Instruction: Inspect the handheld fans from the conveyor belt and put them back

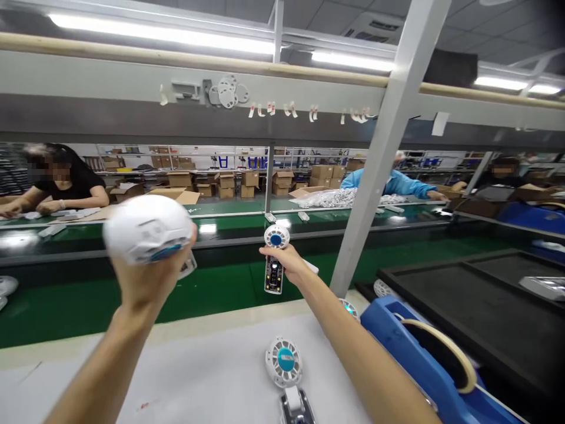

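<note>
My left hand [145, 277], raised at the left, is closed around a white rounded fan housing [148, 227] with slots and a blue patch low on it; motion blurs it. A pale piece [189, 265] shows just behind that hand. Over the green conveyor, my right hand [288, 259] grips a white handheld fan [276, 237] with a blue hub, its handle uncovered to bare a dark circuit board. Nearer me, another handheld fan [285, 362] with a turquoise hub lies on the white worktop [212, 377].
The green conveyor [220, 300] crosses in front. A slanted grey post [375, 147] stands right of centre. At right are a blue tape dispenser [410, 359] and black trays [485, 306]. Co-workers [66, 176] sit across the line, near a heap of white parts [329, 198].
</note>
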Demonstrator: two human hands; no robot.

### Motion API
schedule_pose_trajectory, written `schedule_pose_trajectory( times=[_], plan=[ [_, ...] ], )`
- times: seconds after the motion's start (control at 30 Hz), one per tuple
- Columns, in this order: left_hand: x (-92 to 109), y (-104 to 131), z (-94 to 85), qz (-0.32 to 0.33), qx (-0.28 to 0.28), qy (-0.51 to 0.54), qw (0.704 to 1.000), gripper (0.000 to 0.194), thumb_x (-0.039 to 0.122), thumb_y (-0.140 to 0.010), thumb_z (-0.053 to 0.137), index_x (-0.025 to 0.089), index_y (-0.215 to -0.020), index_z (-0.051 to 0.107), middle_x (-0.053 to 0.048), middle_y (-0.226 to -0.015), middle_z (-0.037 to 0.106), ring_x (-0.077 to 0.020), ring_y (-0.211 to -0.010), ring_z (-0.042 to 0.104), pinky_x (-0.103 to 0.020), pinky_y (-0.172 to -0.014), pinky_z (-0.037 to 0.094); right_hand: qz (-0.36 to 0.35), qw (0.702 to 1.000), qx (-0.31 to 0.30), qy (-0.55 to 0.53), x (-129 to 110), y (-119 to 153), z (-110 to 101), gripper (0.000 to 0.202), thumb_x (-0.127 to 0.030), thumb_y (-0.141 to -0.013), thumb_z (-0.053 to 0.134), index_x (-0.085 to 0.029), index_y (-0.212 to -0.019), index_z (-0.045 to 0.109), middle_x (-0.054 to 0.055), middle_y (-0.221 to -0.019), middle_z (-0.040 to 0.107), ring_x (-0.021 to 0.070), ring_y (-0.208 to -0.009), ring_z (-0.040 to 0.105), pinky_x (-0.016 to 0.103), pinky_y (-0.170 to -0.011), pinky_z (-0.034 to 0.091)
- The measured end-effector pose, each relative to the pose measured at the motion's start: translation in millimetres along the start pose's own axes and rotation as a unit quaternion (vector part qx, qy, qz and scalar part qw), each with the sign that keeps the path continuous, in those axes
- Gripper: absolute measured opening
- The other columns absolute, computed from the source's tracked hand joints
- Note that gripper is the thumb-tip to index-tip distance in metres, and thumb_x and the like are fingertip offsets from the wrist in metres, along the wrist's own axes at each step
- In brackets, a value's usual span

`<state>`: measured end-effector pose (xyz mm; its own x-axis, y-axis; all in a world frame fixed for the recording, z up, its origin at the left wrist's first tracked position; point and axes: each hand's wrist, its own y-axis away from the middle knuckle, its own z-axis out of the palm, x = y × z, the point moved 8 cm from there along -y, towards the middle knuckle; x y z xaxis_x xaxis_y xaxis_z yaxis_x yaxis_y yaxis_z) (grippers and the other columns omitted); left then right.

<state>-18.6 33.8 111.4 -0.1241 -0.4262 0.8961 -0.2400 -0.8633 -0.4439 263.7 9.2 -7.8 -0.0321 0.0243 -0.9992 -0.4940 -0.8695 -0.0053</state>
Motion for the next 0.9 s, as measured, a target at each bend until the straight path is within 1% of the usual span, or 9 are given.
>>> schedule_pose_trajectory(
  times=[0.07,0.13,0.2,0.37,0.43,0.53,0.63,0.77,0.9],
  plan=[
    [4,-2,0.7,0.064,0.062,-0.1,0.991,0.039,0.032,-0.057,0.084,0.022,-0.092,0.07,-0.003,-0.091,0.073,-0.03,-0.106,0.064,-0.038,-0.09,0.053,-0.011,0.998,-0.017,0.058,9,-2,5,0.036,-0.03,-0.066,0.08,-0.014,-0.094,0.065,0.007,-0.095,0.07,0.0181,-0.086,0.065,0.025,-0.073,0.05],
    [1,-7,7.0,0.098,0.068,-0.179,0.977,0.034,0.03,-0.059,0.081,0.018,-0.09,0.071,-0.007,-0.094,0.073,-0.0297,-0.098,0.066,-0.037,-0.087,0.052,-0.023,0.991,-0.035,0.129,17,-2,10,0.037,-0.03,-0.07,0.077,-0.016,-0.103,0.065,0.007,-0.104,0.07,0.02,-0.095,0.064,0.027,-0.08,0.049],
    [-14,-13,14.0,0.076,0.036,-0.194,0.977,0.03,0.032,-0.065,0.077,0.016,-0.089,0.07,-0.008,-0.089,0.073,-0.0276,-0.087,0.067,-0.035,-0.078,0.052,-0.027,0.975,-0.045,0.216,24,-2,12,0.037,-0.027,-0.072,0.075,-0.016,-0.106,0.065,0.008,-0.106,0.07,0.0241,-0.099,0.064,0.031,-0.083,0.047],
    [-51,-23,17.2,-0.021,0.003,-0.196,0.98,0.026,0.037,-0.068,0.074,0.015,-0.078,0.066,-0.004,-0.061,0.064,-0.0228,-0.062,0.06,-0.033,-0.061,0.046,-0.02,0.911,-0.055,0.407,26,1,6,0.02,-0.017,-0.076,0.068,-0.015,-0.095,0.072,0.012,-0.094,0.071,0.0315,-0.095,0.065,0.038,-0.084,0.045],
    [-60,-26,19.0,-0.034,-0.014,-0.206,0.978,0.028,0.038,-0.067,0.074,0.015,-0.08,0.066,-0.005,-0.066,0.066,-0.0243,-0.067,0.062,-0.034,-0.064,0.046,-0.043,0.888,-0.031,0.456,18,1,1,0.026,-0.018,-0.083,0.061,-0.016,-0.107,0.07,0.013,-0.111,0.068,0.0306,-0.109,0.061,0.036,-0.09,0.043],
    [-83,-31,18.8,-0.073,-0.032,-0.235,0.969,0.039,0.039,-0.063,0.077,0.014,-0.091,0.069,-0.007,-0.083,0.072,-0.0292,-0.084,0.066,-0.035,-0.07,0.048,-0.059,0.85,0.04,0.523,11,0,-8,0.039,-0.018,-0.09,0.052,-0.011,-0.128,0.059,0.019,-0.136,0.052,0.0333,-0.126,0.048,0.039,-0.1,0.038],
    [-115,-35,16.3,-0.113,-0.041,-0.278,0.953,0.044,0.042,-0.062,0.078,0.016,-0.097,0.069,-0.008,-0.091,0.074,-0.0309,-0.091,0.067,-0.035,-0.071,0.048,-0.019,0.813,0.086,0.575,17,-2,-17,0.046,-0.017,-0.088,0.056,0.0,-0.131,0.052,0.029,-0.136,0.047,0.0404,-0.127,0.045,0.048,-0.1,0.038],
    [-151,-41,14.7,-0.115,-0.031,-0.311,0.943,0.045,0.04,-0.068,0.074,0.017,-0.105,0.066,-0.009,-0.102,0.073,-0.0284,-0.096,0.067,-0.034,-0.076,0.05,0.03,0.793,0.067,0.604,26,-4,-21,0.038,-0.018,-0.089,0.059,-0.001,-0.123,0.058,0.026,-0.128,0.055,0.0372,-0.121,0.052,0.046,-0.097,0.042],
    [-178,-40,15.2,-0.12,-0.03,-0.366,0.923,0.049,0.044,-0.076,0.067,0.019,-0.117,0.058,-0.01,-0.111,0.071,-0.0258,-0.099,0.067,-0.032,-0.079,0.05,0.027,0.797,0.026,0.603,26,-2,-13,0.037,-0.027,-0.095,0.055,-0.008,-0.127,0.054,0.021,-0.13,0.056,0.031,-0.121,0.055,0.041,-0.095,0.045]
  ],
)
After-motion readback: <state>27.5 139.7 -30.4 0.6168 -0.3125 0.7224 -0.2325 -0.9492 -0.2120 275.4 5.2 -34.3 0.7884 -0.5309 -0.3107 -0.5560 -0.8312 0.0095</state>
